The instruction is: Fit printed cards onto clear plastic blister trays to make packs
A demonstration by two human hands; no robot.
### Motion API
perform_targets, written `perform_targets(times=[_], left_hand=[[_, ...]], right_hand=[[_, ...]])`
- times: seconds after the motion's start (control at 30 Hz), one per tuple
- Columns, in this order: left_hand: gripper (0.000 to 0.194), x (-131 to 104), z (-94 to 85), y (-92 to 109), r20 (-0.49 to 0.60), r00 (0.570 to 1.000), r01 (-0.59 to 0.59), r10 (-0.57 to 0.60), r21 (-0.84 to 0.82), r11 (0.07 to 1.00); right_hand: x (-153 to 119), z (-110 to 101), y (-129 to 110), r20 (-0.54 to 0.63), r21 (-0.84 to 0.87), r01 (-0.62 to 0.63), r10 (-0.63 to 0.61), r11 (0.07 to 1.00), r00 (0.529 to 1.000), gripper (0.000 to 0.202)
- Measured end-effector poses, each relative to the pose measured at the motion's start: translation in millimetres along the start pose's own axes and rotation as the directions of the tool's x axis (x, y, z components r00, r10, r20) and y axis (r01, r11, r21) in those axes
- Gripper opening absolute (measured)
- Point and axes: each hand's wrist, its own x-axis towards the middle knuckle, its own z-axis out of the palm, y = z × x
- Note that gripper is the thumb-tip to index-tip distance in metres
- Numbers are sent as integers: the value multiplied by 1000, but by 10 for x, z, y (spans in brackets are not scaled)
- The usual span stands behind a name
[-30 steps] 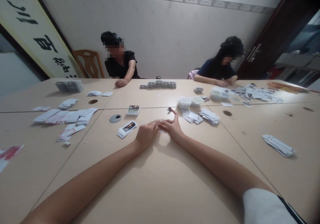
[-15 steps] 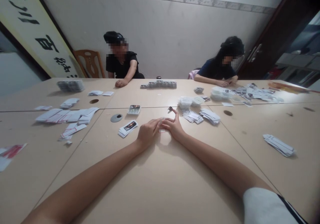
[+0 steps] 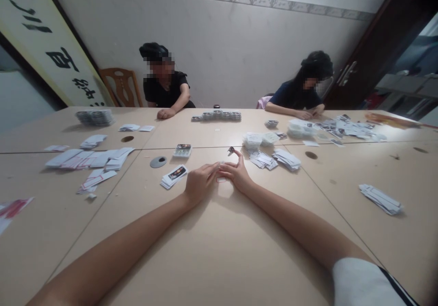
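My left hand [image 3: 199, 182] and my right hand [image 3: 237, 173] meet at the middle of the beige table [image 3: 219, 251], fingers pinching a small pale flat piece [image 3: 221, 178] between them just above the tabletop. My right forefinger sticks up toward a tiny dark item [image 3: 231, 150] lying just beyond it. A short stack of printed cards [image 3: 174, 176] lies left of my left hand. A clear little box with a dark picture [image 3: 182, 150] sits further back.
White card piles lie at the left [image 3: 91, 158], behind my right hand [image 3: 273, 158] and at the right [image 3: 380, 198]. A grey round cap [image 3: 158, 162] sits by a cable hole. Two other people sit at the far side, with small boxes [image 3: 219, 115] between them.
My hands stay together at the same spot with only slight finger movement. The person in black across the table has shifted their head a little.
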Motion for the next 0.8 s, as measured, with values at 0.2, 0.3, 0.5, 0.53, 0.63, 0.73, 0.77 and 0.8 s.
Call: perform_targets(times=[0.2, 0.3, 0.5, 0.53, 0.63, 0.73, 0.77, 0.8], left_hand=[[35, 19, -17, 29, 13, 1000, 14, -13, -44, 999], [35, 34, -12, 52, 46, 999, 9, -5, -103, 995], [26, 69, 22, 16, 64, 994, 98, -85, -249, 963], [28, 80, 31, -17, 53, 991, 136, -126, -275, 952], [44, 115, 64, -138, 42, 967, 249, -252, -367, 896], [52, 139, 99, -238, 97, 942, 328, -321, -457, 827], [52, 142, 108, -257, 114, 935, 347, -334, -482, 804], [51, 142, 114, -267, 125, 929, 361, -348, -506, 783]], right_hand=[[5, 13, -50, 5, 42, -25, 25, 999, 1000, 109], [12, 14, -65, -4, 65, -30, 31, 997, 1000, 107], [26, 5, -41, 10, 84, -4, 3, 996, 1000, 110], [26, 8, -40, 16, 83, 0, -1, 997, 1000, 111], [14, 29, -45, 44, 72, 2, -5, 997, 999, 111], [-7, 53, -45, 69, 50, 13, -16, 999, 998, 111], [-11, 55, -39, 70, 40, 21, -24, 999, 997, 111], [-12, 54, -30, 66, 28, 32, -34, 999, 997, 110]])
